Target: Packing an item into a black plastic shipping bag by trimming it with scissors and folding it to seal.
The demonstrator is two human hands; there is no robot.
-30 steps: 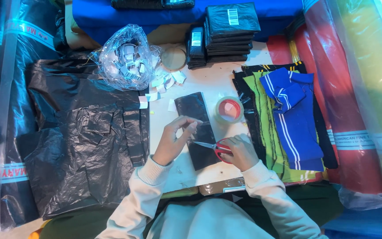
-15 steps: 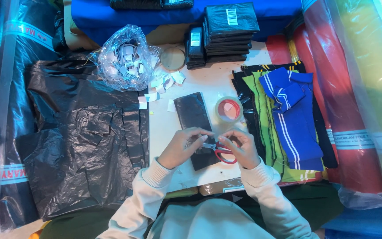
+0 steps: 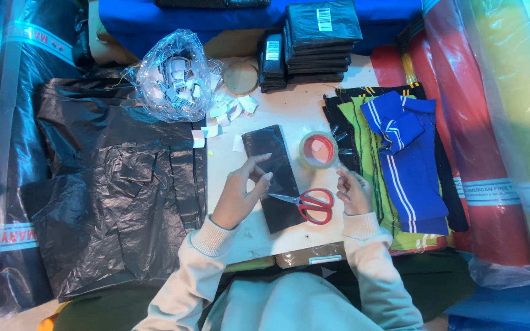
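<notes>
Cluttered packing table — folded black packet lies mid-wrap.
Left hand loosely spread above it; right hand empty, fingers curled — red scissors rest between.

A slim black plastic-wrapped packet lay flat on the white tabletop, long axis running away from the person, slightly tilted; red-handled scissors lay released beside it, blades pointing left onto its lower half; a tape roll sat just right of its upper end.

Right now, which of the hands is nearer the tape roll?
Right. The right hand sits just below and beside the tape roll; the left hand rests farther off, across the black packet.
</notes>
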